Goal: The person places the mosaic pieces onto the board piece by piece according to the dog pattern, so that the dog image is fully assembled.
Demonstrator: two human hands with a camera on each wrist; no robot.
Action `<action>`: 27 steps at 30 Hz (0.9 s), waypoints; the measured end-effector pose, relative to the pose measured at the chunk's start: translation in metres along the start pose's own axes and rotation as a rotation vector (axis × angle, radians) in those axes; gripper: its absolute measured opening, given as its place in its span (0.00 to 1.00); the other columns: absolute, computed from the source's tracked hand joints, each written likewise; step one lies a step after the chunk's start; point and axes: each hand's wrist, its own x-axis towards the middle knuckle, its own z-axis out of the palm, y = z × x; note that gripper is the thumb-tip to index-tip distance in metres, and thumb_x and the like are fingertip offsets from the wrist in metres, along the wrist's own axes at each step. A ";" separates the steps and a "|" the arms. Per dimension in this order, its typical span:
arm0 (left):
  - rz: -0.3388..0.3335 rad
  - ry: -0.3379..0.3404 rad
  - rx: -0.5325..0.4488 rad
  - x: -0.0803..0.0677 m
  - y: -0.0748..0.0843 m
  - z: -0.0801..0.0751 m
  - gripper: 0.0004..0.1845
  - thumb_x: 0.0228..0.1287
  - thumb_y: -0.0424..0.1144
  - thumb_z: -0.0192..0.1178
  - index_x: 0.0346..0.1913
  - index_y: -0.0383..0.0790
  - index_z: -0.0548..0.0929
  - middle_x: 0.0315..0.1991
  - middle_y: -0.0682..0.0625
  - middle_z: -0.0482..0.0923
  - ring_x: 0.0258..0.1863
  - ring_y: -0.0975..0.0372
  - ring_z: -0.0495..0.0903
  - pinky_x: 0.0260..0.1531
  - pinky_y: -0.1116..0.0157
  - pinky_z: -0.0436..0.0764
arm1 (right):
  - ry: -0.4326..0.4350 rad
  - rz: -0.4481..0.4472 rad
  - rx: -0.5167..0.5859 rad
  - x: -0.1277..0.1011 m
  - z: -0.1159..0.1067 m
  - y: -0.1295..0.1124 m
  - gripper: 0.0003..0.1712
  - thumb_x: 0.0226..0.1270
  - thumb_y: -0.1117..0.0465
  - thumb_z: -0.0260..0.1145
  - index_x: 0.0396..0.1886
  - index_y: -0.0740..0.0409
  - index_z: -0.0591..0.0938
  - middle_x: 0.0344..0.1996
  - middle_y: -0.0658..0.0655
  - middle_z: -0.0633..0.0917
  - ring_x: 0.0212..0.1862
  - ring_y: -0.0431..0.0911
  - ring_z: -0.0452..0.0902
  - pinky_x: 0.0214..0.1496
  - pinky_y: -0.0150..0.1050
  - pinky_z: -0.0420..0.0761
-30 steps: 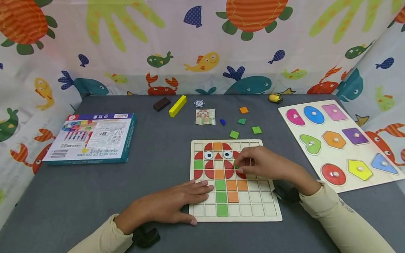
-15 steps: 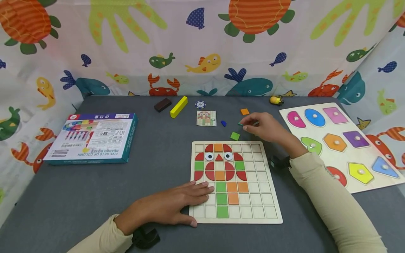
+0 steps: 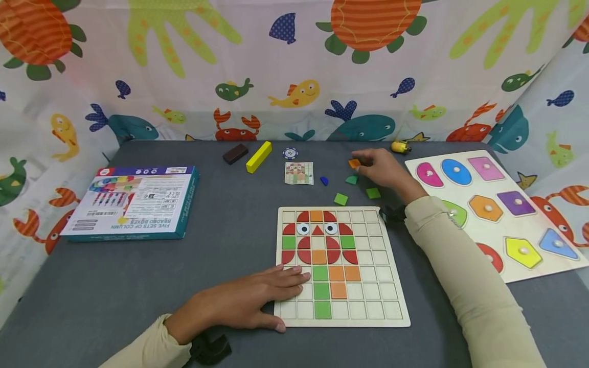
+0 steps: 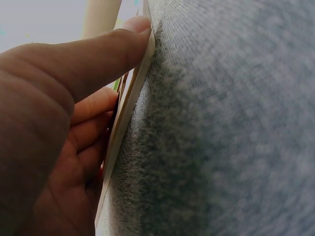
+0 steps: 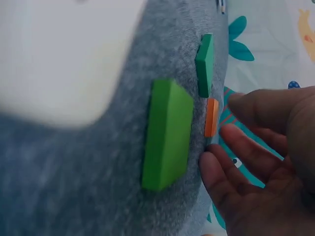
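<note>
My left hand [image 3: 257, 296] lies with its fingers extended over the lower left of the white grid board [image 3: 382, 301]. Its thumb [image 4: 98, 56] touches the board's edge. Red, orange and green pieces and two eye pieces form a figure in the grid. Beyond the board, my right hand [image 3: 384, 167] reaches over the table with its fingers spread around a small orange square tile [image 3: 354, 163]. In the right wrist view that orange tile [image 5: 211, 118] lies on the cloth between thumb and fingers. A dark green piece [image 3: 352, 180] and two light green squares [image 3: 340, 199] lie nearby.
A blue half-round piece [image 3: 324, 181], a pattern card [image 3: 299, 173] and a poker chip [image 3: 290, 153] lie at the back. Left of them are yellow [image 3: 259, 157] and brown bars [image 3: 235, 154]. A flat box [image 3: 133, 204] sits left, a shape puzzle [image 3: 483, 230] right.
My right hand has left the board and travelled to the back, past the dark green piece to the orange tile. A green square now shows in the grid's right side. The left hand stays put.
</note>
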 end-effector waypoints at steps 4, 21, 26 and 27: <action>0.001 0.004 -0.009 0.000 0.000 0.000 0.42 0.64 0.53 0.62 0.76 0.42 0.57 0.77 0.55 0.49 0.75 0.61 0.43 0.72 0.58 0.48 | -0.035 0.030 -0.026 0.006 0.001 0.000 0.24 0.71 0.68 0.59 0.65 0.64 0.74 0.61 0.66 0.74 0.60 0.59 0.69 0.64 0.55 0.69; -0.004 0.003 -0.029 0.002 -0.001 0.000 0.42 0.64 0.52 0.63 0.76 0.43 0.57 0.76 0.56 0.50 0.75 0.62 0.44 0.72 0.58 0.47 | 0.008 -0.004 -0.164 0.001 0.002 -0.007 0.13 0.67 0.73 0.59 0.49 0.69 0.81 0.45 0.67 0.79 0.46 0.58 0.73 0.51 0.53 0.74; -0.015 0.004 -0.032 0.001 -0.001 0.000 0.42 0.64 0.51 0.63 0.76 0.43 0.57 0.76 0.56 0.50 0.75 0.61 0.44 0.72 0.57 0.49 | 0.022 -0.058 -0.124 -0.017 0.000 -0.011 0.11 0.70 0.71 0.59 0.48 0.67 0.82 0.42 0.64 0.82 0.42 0.55 0.76 0.46 0.50 0.78; -0.015 0.004 -0.031 0.001 -0.001 0.000 0.42 0.64 0.51 0.64 0.76 0.43 0.58 0.76 0.56 0.50 0.75 0.61 0.44 0.72 0.57 0.49 | 0.021 -0.066 -0.115 -0.022 -0.001 -0.012 0.11 0.70 0.71 0.59 0.48 0.67 0.82 0.42 0.64 0.82 0.42 0.55 0.76 0.46 0.50 0.78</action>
